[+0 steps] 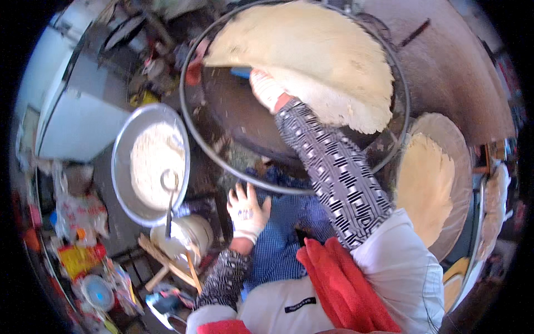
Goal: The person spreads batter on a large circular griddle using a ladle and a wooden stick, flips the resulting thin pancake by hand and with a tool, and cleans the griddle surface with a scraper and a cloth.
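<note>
A large pale flatbread (311,50) covers the far part of a round dark griddle (236,114), its near edge lifted and folded over. My right hand (266,89), in a white glove, is closed at that edge. Beside its fingers a flat blue scraper-like piece (240,72) shows, mostly hidden by the hand and the bread. My left hand (247,211), also gloved in white, is open with its fingers spread, just short of the griddle's metal ring (194,131). It holds nothing. To its left, a ladle (169,206) rests in pale batter (150,164) in a metal basin (119,186).
More flatbread (425,183) lies on a round, plastic-lined tray (453,133) to the right. A pale bucket (197,231) and a wooden stand (167,261) are below the basin. Plastic bags and packets (83,256) crowd the far left. A brown curved surface (445,67) adjoins the griddle.
</note>
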Tool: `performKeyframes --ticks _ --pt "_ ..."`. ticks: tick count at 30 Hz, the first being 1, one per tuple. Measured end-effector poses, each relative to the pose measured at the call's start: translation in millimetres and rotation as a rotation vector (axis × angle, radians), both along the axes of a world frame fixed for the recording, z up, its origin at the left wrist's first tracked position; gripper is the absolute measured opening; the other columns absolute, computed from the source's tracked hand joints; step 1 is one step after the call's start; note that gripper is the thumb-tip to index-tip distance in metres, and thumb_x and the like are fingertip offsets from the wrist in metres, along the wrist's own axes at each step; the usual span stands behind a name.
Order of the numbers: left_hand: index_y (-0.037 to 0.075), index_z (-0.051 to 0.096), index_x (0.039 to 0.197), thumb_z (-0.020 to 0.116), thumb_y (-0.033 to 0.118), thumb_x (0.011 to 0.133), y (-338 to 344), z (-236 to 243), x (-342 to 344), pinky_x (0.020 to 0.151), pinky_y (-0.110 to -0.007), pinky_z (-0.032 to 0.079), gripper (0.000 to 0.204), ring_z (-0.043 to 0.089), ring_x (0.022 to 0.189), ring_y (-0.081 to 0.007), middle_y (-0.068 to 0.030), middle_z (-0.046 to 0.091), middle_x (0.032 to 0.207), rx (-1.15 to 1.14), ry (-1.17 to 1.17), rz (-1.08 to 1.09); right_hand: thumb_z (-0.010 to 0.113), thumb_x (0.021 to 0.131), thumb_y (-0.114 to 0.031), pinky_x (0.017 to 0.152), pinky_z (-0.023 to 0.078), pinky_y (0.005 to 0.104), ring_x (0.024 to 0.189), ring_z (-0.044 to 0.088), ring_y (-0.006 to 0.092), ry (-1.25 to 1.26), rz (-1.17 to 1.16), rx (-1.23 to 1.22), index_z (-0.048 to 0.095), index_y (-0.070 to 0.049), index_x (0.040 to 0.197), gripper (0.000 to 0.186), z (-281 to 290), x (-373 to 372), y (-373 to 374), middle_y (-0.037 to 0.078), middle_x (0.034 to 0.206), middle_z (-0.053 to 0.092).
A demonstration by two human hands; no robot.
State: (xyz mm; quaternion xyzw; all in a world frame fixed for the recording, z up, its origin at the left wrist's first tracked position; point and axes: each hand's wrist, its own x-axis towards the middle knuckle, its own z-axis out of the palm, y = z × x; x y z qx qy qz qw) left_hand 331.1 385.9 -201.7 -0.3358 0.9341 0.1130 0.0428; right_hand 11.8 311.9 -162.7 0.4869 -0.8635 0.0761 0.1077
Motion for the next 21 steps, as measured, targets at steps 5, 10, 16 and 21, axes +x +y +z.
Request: performKeyframes --ticks 5,10,16,21 --pt "0.005 0.041 0.141 0.066 0.046 0.080 5 3 17 0.105 -0.059 0.031 0.078 0.035 0.131 -0.0483 -0.0277 0.038 0.142 0.048 0.031 0.049 0.043 0.096 -0.024 0.072 0.055 0.0386 0.082 0.066 0.0200 -0.049 -0.010 0.026 0.063 -0.005 0.105 0.028 0 -3 -33 0.011 0.087 0.066" --pt "0.005 0.040 0.141 0.068 0.044 0.079 7 3 15 0.104 -0.056 0.035 0.078 0.035 0.130 -0.0477 -0.0278 0.037 0.143 0.022 -0.012 0.037 0.044 0.095 -0.023 0.072 0.055 0.0386 0.083 0.066 0.0211 -0.094 -0.084 0.078 0.063 -0.005 0.104 0.028 8 -38 -6 0.012 0.088 0.067" --pt "0.006 0.042 0.140 0.063 0.049 0.081 6 -1 24 0.104 -0.058 0.032 0.077 0.035 0.130 -0.0478 -0.0271 0.038 0.143 0.050 0.030 0.037 0.044 0.095 -0.022 0.073 0.055 0.0386 0.084 0.067 0.0223 -0.123 -0.153 0.119 0.064 -0.005 0.103 0.027 14 -56 37 0.013 0.089 0.067" --pt "0.005 0.045 0.138 0.064 0.049 0.080 16 -9 27 0.101 -0.058 0.036 0.075 0.037 0.129 -0.0455 -0.0261 0.040 0.141 -0.012 0.032 -0.037 0.045 0.095 -0.022 0.073 0.055 0.0387 0.084 0.067 0.0234 -0.091 -0.207 0.106 0.064 -0.005 0.101 0.027 14 -56 71 0.014 0.090 0.068"
